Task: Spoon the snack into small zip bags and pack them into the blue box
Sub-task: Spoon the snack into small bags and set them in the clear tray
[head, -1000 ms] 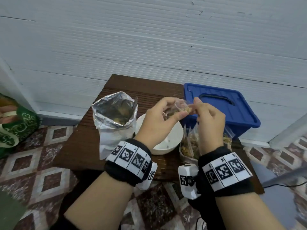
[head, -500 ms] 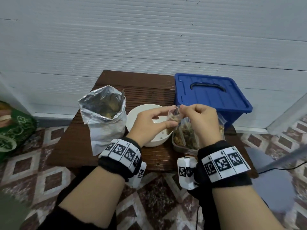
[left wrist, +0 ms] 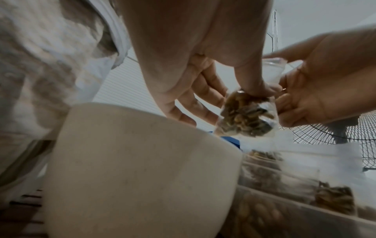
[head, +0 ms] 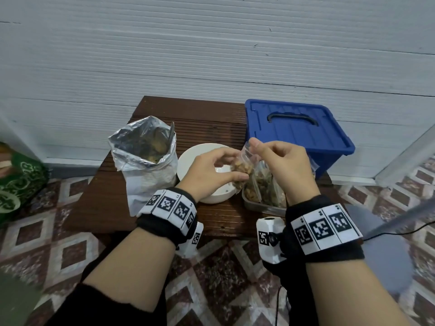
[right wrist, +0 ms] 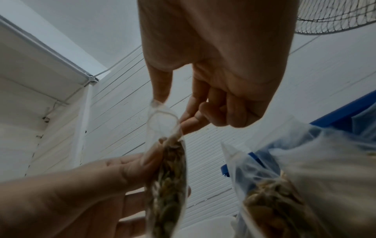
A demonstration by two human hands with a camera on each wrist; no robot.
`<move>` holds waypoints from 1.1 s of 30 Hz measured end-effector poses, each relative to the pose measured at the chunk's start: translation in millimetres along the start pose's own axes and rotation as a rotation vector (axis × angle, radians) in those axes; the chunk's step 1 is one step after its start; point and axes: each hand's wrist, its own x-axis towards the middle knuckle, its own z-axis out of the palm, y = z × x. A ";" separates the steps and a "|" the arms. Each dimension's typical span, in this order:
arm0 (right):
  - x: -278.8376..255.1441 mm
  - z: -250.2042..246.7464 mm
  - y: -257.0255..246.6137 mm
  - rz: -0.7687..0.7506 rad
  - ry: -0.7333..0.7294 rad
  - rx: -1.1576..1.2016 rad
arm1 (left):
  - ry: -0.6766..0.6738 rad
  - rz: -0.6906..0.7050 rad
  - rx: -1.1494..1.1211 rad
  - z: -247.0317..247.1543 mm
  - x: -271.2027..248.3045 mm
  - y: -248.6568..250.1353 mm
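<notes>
A small clear zip bag (head: pixel 242 169) filled with brown snack hangs between my hands above the white bowl (head: pixel 195 158). My left hand (head: pixel 211 172) pinches its filled lower part (left wrist: pixel 246 116), thumb on one side and fingers on the other. My right hand (head: pixel 280 165) pinches the bag's top strip (right wrist: pixel 160 112) between thumb and forefinger. The blue box (head: pixel 296 132) stands with its lid on behind my right hand. An open foil snack bag (head: pixel 146 156) stands left of the bowl, a spoon handle (head: pixel 171 135) sticking out of it.
A clear tray (head: pixel 263 205) under my right hand holds several filled zip bags (head: pixel 263 182). All stands on a small dark wooden table (head: pixel 106 196) against a white panelled wall. A fan (left wrist: pixel 335 135) stands at the right and green fabric (head: pixel 16 182) lies at the far left.
Both hands have come down with the filled bag from in front of the blue box to just above the bowl and tray. The right fingers now sit at the bag's top strip.
</notes>
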 end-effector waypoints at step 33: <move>-0.2 -61.0 37.8 0.123 0.353 -0.598 | 0.052 -0.087 0.004 18.7 0.9 0.0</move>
